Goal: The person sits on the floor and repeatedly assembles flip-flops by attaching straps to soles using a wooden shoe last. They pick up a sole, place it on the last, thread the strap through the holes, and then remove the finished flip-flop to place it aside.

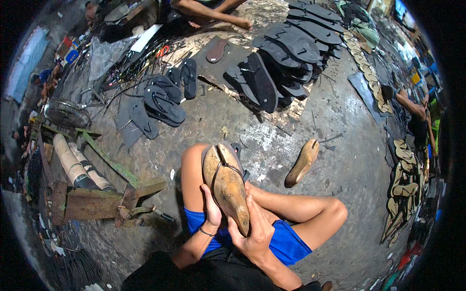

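Observation:
Over my crossed legs I hold a worn wooden shoe last, slotted at its toe end. A thin dark thong strap crosses it, and a dark edge, seemingly of a sandal sole, shows along its far right side. My left hand lies along the left side of the last, its palm and fingers pressed to it. My right hand wraps round the narrow heel end, thumb on the near left, fingers on the right. The undersides of both grips are hidden. A second wooden last lies on the floor to the right.
Black flip-flops lie ahead to the left; large stacks of black soles stand farther back. A wooden stand and a fan are at left. Beige strapped sandals line the right. Other people sit around the edges.

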Demonstrator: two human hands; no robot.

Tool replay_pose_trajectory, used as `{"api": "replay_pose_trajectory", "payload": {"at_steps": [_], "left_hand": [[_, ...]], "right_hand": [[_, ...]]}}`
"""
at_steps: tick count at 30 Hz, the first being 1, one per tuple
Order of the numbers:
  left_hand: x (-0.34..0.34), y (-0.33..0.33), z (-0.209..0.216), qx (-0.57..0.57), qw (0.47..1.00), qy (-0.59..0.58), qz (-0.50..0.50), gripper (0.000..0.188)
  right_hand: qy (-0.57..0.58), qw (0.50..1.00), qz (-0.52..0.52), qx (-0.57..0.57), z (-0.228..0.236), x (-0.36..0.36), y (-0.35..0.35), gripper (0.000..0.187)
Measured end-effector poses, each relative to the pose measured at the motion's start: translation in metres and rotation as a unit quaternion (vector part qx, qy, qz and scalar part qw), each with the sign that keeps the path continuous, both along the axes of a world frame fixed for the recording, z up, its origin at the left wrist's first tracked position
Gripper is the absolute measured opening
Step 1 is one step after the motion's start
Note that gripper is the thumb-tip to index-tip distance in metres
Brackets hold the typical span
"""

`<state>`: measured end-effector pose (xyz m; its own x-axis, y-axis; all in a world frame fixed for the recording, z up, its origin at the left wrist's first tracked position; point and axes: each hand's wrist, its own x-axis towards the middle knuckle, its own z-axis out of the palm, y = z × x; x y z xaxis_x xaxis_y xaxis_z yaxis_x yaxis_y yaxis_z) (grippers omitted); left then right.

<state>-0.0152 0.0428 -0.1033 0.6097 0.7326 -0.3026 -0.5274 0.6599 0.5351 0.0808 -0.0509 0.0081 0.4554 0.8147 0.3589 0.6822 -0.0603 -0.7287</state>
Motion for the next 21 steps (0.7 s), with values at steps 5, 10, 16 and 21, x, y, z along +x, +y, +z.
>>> {"api": "replay_pose_trajectory", "payload": {"at_steps": [5, 10, 16, 21], "left_hand": [[-0.003, 0.005, 0.004, -0.004, 1.0, 0.004, -0.019, 0.099], [0.014, 0.008, 0.017, 0.001, 0.999, 0.047, -0.014, 0.094], [0.042, 0.028, 0.045, 0.148, 0.975, 0.16, -0.034, 0.074], [0.05, 0.023, 0.062, 0.256, 0.947, 0.15, -0.121, 0.108]], "right_hand": [[0.009, 1.0, -0.004, -0.006, -0.006, -0.003, 0.008, 0.065], [0.038, 0.999, -0.021, -0.006, -0.012, 0.005, 0.003, 0.068], [-0.029, 0.998, -0.046, 0.031, -0.001, 0.031, 0.002, 0.072], [0.04, 0.999, -0.017, 0.011, 0.021, 0.048, -0.005, 0.066]]}}
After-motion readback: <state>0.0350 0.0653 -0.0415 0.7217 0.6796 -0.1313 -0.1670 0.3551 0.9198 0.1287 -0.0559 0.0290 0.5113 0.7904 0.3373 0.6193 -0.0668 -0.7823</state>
